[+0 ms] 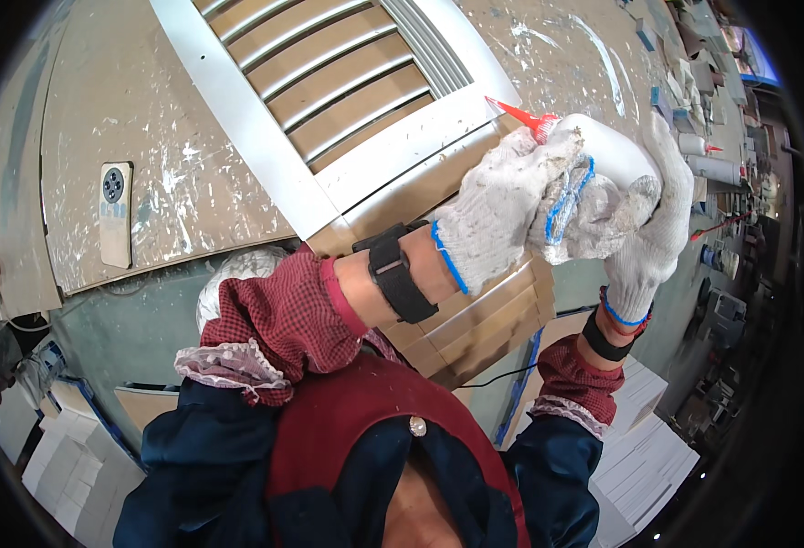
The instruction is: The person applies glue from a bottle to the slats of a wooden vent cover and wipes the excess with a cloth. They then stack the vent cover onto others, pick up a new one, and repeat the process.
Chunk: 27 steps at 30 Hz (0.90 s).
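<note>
Both my hands wear white knitted gloves with blue cuff edging. My left hand (507, 187) is closed around the neck end of a white squeeze bottle (607, 151), whose red pointed nozzle (520, 114) aims left over the corner of a white slatted panel (402, 142). At the bottle's base, my right hand (653, 219) curls round it, thumb on the near side. Between the hands a crumpled knitted cloth or spare glove (571, 210) with a blue edge is bunched against the bottle. Which fingers grip this cloth is partly hidden.
The panel lies on a paint-spattered worktable (183, 183). A phone (117, 215) rests near the table's left front edge. Brown boards (475, 329) sit below my hands. Along the far right are another white bottle (691, 143) and assorted small items. White stacked sheets (644, 466) stand at lower right.
</note>
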Available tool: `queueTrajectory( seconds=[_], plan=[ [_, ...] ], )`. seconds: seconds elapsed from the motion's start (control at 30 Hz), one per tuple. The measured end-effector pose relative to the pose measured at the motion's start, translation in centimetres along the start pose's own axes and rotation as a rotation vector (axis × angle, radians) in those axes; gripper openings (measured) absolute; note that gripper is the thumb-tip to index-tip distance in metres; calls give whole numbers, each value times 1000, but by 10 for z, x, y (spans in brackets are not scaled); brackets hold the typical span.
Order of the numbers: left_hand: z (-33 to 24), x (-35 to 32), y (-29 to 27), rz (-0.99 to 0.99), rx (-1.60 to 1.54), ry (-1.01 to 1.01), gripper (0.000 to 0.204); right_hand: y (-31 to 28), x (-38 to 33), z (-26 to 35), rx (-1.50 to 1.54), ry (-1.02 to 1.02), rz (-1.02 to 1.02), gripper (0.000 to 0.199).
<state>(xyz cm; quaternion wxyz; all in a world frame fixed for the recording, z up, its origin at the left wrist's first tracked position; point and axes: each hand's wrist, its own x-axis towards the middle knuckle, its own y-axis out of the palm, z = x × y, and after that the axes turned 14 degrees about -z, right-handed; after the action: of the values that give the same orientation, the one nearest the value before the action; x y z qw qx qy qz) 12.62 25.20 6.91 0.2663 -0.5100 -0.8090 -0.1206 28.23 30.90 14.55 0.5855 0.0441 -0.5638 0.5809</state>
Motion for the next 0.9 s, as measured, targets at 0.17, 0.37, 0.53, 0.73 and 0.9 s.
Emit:
queueTrajectory(
  seconds=[0.17, 0.37, 0.53, 0.73, 0.9],
  plan=[
    [-3, 2, -3, 63, 24, -14, 53, -8, 0, 6, -54, -10, 25, 65],
    [-5, -6, 4, 138, -234, -223, 52, -17, -5, 15, -111, 45, 61, 56],
    [-12, -7, -3, 223, -252, -286, 53, -20, -19, 10, -92, 73, -14, 68],
    [-13, -12, 3, 134, -85, -191, 35, -18, -24, 6, -42, 109, 20, 56],
    [-1, -17, 11, 82, 115, 28, 35, -18, -23, 5, -68, 64, 49, 59]
  ],
)
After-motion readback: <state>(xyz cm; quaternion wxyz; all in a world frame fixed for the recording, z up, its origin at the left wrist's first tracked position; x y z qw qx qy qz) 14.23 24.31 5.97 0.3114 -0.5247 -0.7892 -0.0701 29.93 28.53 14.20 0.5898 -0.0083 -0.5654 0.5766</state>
